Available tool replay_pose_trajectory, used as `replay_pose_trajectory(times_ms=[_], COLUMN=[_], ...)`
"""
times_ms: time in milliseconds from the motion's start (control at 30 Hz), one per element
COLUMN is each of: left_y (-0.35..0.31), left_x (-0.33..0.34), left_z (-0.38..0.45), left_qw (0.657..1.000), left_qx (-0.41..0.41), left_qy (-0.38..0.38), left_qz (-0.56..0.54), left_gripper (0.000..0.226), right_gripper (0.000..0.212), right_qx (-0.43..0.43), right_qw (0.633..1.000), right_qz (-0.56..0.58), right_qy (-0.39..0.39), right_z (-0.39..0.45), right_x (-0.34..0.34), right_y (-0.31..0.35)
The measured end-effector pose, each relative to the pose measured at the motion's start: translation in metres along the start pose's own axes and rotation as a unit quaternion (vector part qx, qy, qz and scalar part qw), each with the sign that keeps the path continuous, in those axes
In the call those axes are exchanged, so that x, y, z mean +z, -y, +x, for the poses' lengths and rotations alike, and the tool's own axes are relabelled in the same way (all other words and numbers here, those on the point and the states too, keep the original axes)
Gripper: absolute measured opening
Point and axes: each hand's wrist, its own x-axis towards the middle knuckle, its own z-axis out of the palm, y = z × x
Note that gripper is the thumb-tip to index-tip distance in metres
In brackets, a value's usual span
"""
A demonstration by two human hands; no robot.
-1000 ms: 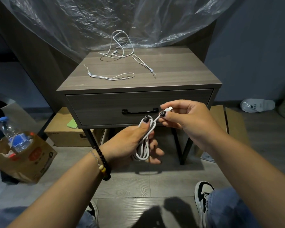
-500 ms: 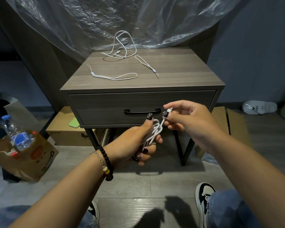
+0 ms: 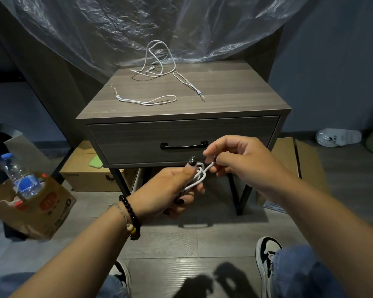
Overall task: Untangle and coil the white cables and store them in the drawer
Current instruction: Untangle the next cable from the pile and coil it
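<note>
Below the closed drawer (image 3: pixel 181 140), just in front of its black handle (image 3: pixel 184 145), the left hand (image 3: pixel 170 190) grips a white coil (image 3: pixel 197 177), fingers curled round the loops and thumb pressed on top. Touching it from the right, the right hand (image 3: pixel 239 160) pinches the coil's free end between thumb and fingertips. On the tabletop (image 3: pixel 235 91) lie three more white cables: a tangled one (image 3: pixel 157 59) at the back edge against the plastic sheet (image 3: pixel 138 24), a looped cord (image 3: pixel 146 101) toward the front left, and a thin cord (image 3: pixel 187 83) near the middle. Left of the table, on the floor, a paper bag (image 3: pixel 37 209) holds a water bottle (image 3: pixel 19 177).
</note>
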Motion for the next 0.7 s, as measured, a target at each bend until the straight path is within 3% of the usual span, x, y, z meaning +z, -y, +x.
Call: replay_pose_trajectory(times_ms=[100,233,367,500,600,700], left_y=[0.001,0.002,0.002,-0.001,-0.006,-0.006], left_x=[0.004,0.003,0.000,0.003,0.006,0.002], left_z=[0.002,0.005,0.008,0.006,0.003,0.001], left_qw=[1.000,0.999,0.997,0.997,0.998,0.997], left_qx=[0.006,0.030,0.058,0.057,0.066,0.061], left_qy=[-0.009,-0.033,-0.049,-0.042,-0.023,0.003], left_qz=[-0.017,-0.028,-0.011,0.009,-0.006,-0.039], left_gripper=[0.081,0.073,0.078,0.082,0.076,0.095], right_gripper=[0.030,0.029,0.030,0.040,0.026,0.018], right_qx=[-0.015,-0.022,-0.026,-0.038,-0.053,-0.080], right_qw=[0.998,0.998,0.994,0.995,0.994,0.993], right_qz=[-0.055,-0.054,-0.051,-0.069,-0.049,-0.034], right_qy=[0.003,0.024,0.088,0.058,0.077,0.078], right_z=[-0.004,-0.007,-0.013,-0.010,-0.008,-0.007], right_x=[0.000,-0.005,-0.003,0.000,0.001,0.002], right_y=[0.000,0.003,0.004,-0.001,-0.002,0.000])
